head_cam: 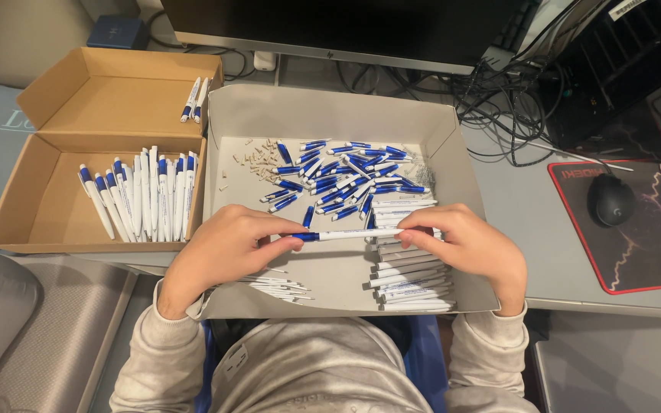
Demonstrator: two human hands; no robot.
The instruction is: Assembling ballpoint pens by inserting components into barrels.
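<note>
While both hands, left hand and right hand, pinch a pen, pen parts crowd the grey tray beneath.

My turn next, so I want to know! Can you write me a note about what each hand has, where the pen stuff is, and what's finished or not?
Left hand: pinching the blue end of a pen.
Right hand: pinching the same pen's white end, holding it level over the grey tray.
Grey tray: loose blue pen parts at the back, small tan bits to their left, white barrels stacked under the right hand, thin refills near the left wrist.
Done: a row of finished pens lies in the brown cardboard box, two more on its flap.
Left: many loose parts remain in the tray.
</note>
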